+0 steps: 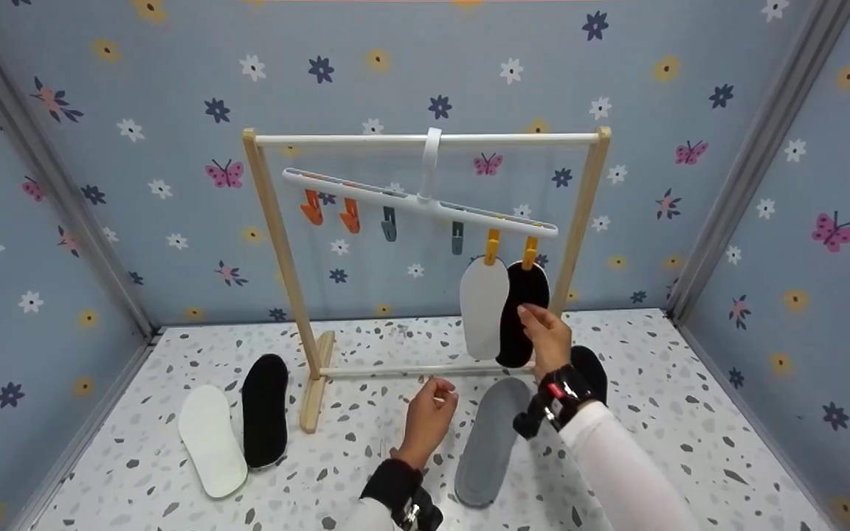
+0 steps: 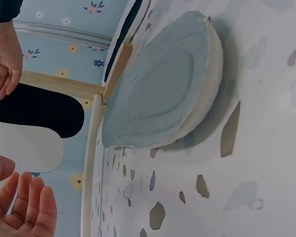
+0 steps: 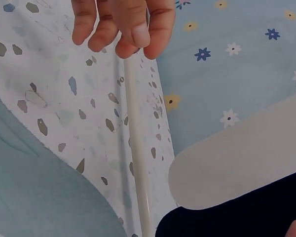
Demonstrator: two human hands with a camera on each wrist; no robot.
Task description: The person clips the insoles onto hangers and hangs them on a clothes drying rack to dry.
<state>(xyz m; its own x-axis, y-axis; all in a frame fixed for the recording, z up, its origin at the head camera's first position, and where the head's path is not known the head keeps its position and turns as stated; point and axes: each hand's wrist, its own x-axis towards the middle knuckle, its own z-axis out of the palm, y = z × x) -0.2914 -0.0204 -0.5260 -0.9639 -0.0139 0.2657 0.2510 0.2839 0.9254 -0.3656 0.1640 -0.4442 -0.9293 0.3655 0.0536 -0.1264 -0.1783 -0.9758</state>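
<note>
We see the right grip (image 1: 549, 341), its fingers loosely bent, touching the hanging black insole (image 1: 513, 332) before it — presumably to steady it, since the yellow clip (image 1: 529, 254) above bears the weight — while the left grip (image 1: 429, 414), relaxed and empty, hovers lower, apart.
</note>
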